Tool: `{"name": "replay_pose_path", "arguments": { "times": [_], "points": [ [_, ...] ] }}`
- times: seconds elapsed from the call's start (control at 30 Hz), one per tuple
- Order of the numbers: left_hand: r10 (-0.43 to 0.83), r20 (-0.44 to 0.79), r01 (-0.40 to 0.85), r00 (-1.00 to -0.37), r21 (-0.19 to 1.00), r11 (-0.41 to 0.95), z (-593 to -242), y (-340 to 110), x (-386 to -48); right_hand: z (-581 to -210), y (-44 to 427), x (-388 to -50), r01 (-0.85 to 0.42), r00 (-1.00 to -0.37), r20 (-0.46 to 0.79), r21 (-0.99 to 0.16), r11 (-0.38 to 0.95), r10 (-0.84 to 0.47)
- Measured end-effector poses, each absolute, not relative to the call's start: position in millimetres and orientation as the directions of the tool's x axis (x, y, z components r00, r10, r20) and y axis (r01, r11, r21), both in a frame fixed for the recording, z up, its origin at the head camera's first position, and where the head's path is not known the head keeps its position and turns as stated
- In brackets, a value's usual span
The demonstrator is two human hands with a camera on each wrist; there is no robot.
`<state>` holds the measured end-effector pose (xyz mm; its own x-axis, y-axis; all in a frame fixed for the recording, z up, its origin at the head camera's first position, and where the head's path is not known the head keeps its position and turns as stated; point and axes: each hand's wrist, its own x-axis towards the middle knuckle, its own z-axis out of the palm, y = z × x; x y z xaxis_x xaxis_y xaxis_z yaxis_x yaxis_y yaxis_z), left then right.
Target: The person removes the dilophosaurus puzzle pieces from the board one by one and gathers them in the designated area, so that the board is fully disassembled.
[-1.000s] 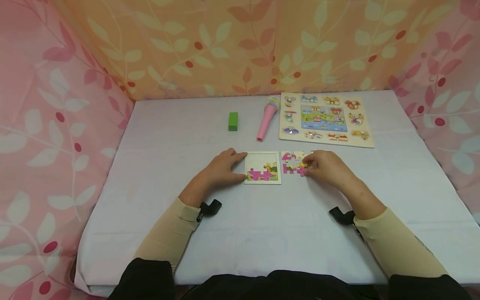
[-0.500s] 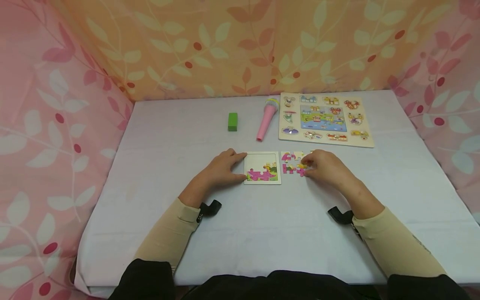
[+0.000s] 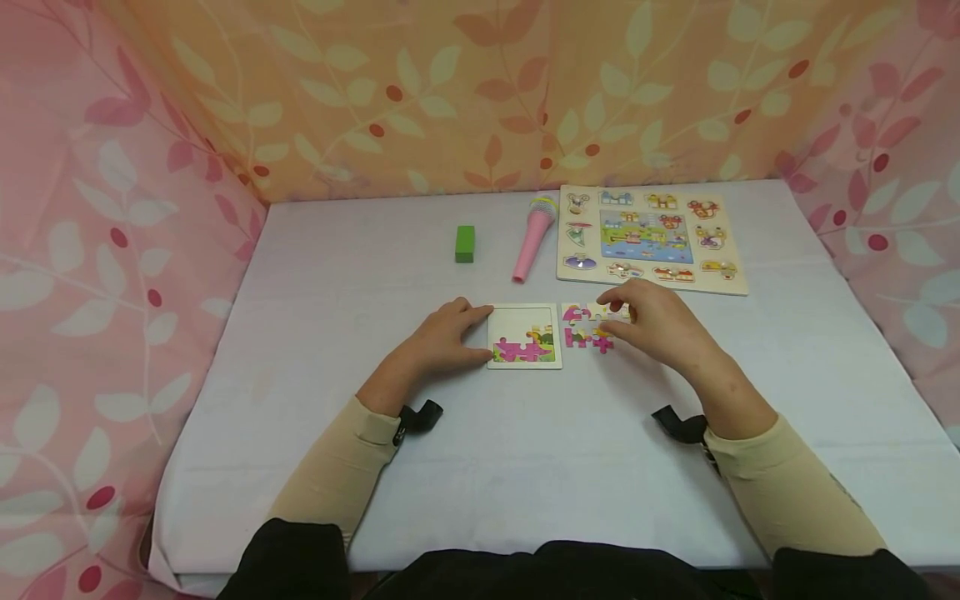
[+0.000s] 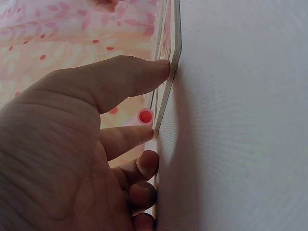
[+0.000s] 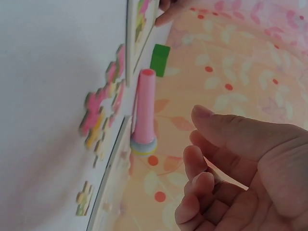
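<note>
My left hand (image 3: 442, 340) rests at the left side of a small white puzzle tray (image 3: 517, 322). In the left wrist view its thumb and forefinger touch the tray's edge, while the other fingers bend loosely. Joined pink, green and yellow pieces (image 3: 522, 351) lie along the tray's bottom and right side. Just right of the tray are several loose jigsaw pieces (image 3: 577, 338), lying flat. Above their right end hovers my right hand (image 3: 660, 327), partly covering them. The right wrist view shows nothing between its loosely bent fingers, apart from the pieces.
Behind the tray lie a green block (image 3: 465, 244) and a pink toy microphone (image 3: 534, 238). A wooden peg puzzle board (image 3: 652, 273) lies at the back right. Patterned cloth (image 3: 420, 92) hangs round the white-covered table (image 3: 525, 467).
My right hand has lifted off the loose pieces and moved slightly up and away, its thumb and forefinger now apart. The left hand and tray stay put.
</note>
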<state>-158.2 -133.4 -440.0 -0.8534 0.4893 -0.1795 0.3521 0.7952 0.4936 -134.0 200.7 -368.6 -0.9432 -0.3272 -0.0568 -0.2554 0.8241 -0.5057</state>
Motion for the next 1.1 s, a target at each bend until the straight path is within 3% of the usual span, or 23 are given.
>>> {"name": "replay_pose_path", "arguments": {
  "times": [0.33,1.1],
  "points": [
    [0.511,-0.167,0.379,-0.843,0.488,0.786,-440,-135,-159,-366,175,-137,-0.295,-0.927,-0.031,-0.555,0.778,-0.374],
    [0.487,-0.178,0.354,-0.855,0.486,0.799,-442,-133,-159,-400,137,-161,-0.314,-0.850,-0.207,-0.536,0.783,-0.483]
  ]
}}
